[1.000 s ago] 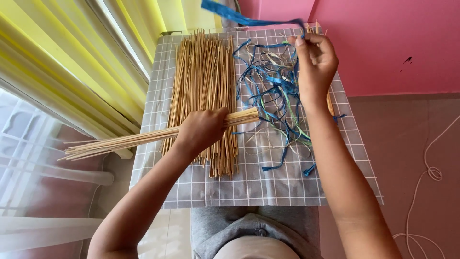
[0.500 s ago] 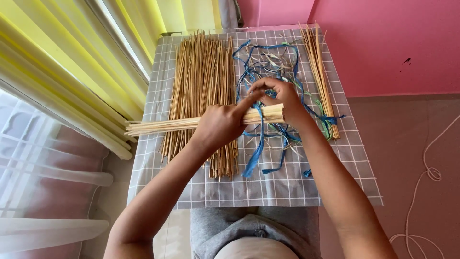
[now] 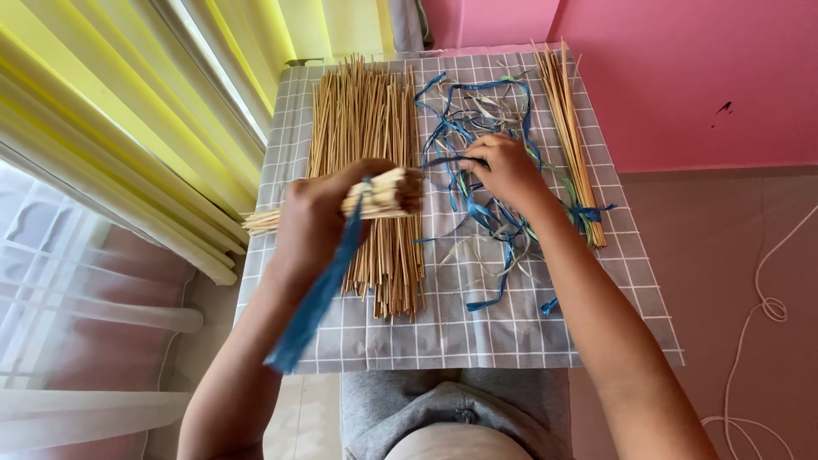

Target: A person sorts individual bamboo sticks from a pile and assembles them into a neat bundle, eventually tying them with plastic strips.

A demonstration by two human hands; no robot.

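A person seated at a small table covered with a grey checked cloth [image 3: 443, 341] gathers thin wooden sticks into a bundle. The left hand [image 3: 319, 217] is closed tight around a handful of sticks [image 3: 383, 192], lifted just above the large loose pile of sticks [image 3: 362, 128] on the cloth's left half and held crosswise to it, apparently so the cut ends stay level and clear of the stock beneath. A blue plastic strip [image 3: 315, 298] passes over the bundle beside the thumb and hangs down toward the person's lap, pinned under that same grip.

The right hand [image 3: 503, 166] reaches into the tangle of blue, green and pale strips [image 3: 481, 119] spread across the middle of the cloth. Its fingers are curled and pinched on a blue strand there, not spread flat, though how much they enclose is hard to tell.

Along the right edge lies a slimmer sheaf of sticks [image 3: 567, 119], already bound near its lower end with a blue and green tie [image 3: 588, 213], set apart from the loose stock. Yellow curtains [image 3: 111, 111] hang at left; a pink wall [image 3: 682, 77] rises behind.
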